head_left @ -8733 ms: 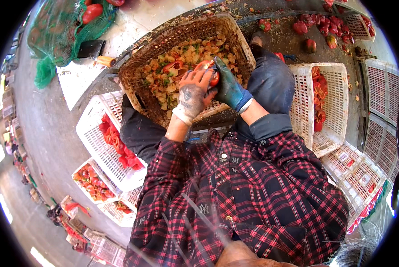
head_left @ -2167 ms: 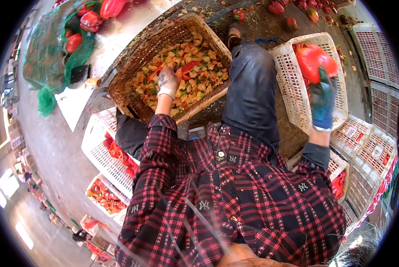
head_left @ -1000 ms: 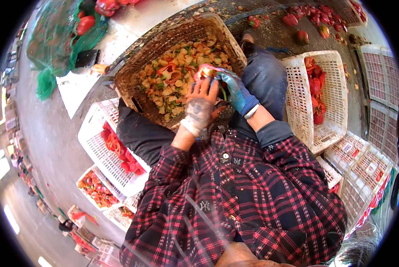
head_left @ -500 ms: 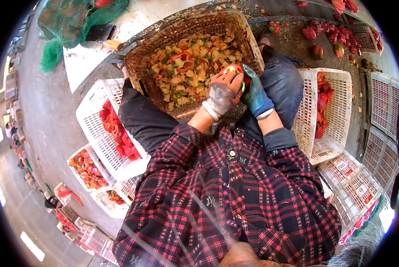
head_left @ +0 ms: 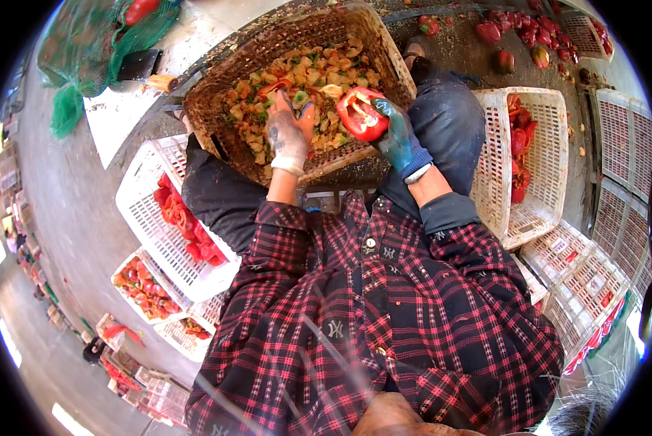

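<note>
My gloved left hand [head_left: 290, 131] is over the soiled plastic basket [head_left: 391, 58] of pale pepper cores, seeds and green bits [head_left: 340, 62], thumb apart from its fingers; a red scrap lies at its fingertips. My right hand [head_left: 395, 138], in a blue-green glove, grips a cut-open red pepper [head_left: 358, 118] at the basket's right side, its pale inside showing. A pale piece [head_left: 330, 91] sits just left of that pepper. The basket stands between my dark-trousered legs.
White crates of red pepper pieces flank me, left [head_left: 141, 192] and right [head_left: 544, 174]. Upper left are a green mesh bag [head_left: 86, 54] and a wide dark blade [head_left: 137, 65]. Loose peppers [head_left: 529, 33] lie upper right; stacked crates [head_left: 617, 145] stand far right. Distant people [head_left: 93, 349] appear small.
My hands, together on the pepper a moment ago, are apart: the left has moved left into the basket, the right holds the pepper up with its cut face showing.
</note>
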The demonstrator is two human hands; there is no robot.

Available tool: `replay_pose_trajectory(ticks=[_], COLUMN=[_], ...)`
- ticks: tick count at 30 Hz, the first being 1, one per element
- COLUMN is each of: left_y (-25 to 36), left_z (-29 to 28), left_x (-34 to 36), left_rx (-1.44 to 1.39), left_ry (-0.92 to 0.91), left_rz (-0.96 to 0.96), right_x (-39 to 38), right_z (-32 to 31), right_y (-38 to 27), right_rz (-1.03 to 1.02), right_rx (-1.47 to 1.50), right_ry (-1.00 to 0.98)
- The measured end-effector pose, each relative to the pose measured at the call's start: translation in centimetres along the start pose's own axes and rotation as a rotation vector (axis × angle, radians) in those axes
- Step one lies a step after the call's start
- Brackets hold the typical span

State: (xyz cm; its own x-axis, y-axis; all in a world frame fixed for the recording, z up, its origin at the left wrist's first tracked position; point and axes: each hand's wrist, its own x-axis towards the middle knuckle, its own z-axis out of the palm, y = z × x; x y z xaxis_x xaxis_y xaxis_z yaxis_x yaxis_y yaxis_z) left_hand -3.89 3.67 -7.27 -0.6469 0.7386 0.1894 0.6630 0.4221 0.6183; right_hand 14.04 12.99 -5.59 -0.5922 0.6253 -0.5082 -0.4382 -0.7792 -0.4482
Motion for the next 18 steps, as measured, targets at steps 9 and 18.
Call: replay_pose_trajectory(ticks=[9,18], left_y=[6.0,6.7], left_z=[-3.3,1.0], left_x=[1.2,0.0], left_rx=[-0.038,0.027], left_ry=[-0.829,-0.649], left_rz=[0.687,0.675], right_x=[-0.1,-1.5], right_z=[-2.0,-1.2], right_y=[0.0,0.3], right_rz=[0.065,0.003], right_rx=[-0.367,-0.364], right_ry=[-0.106,0.042])
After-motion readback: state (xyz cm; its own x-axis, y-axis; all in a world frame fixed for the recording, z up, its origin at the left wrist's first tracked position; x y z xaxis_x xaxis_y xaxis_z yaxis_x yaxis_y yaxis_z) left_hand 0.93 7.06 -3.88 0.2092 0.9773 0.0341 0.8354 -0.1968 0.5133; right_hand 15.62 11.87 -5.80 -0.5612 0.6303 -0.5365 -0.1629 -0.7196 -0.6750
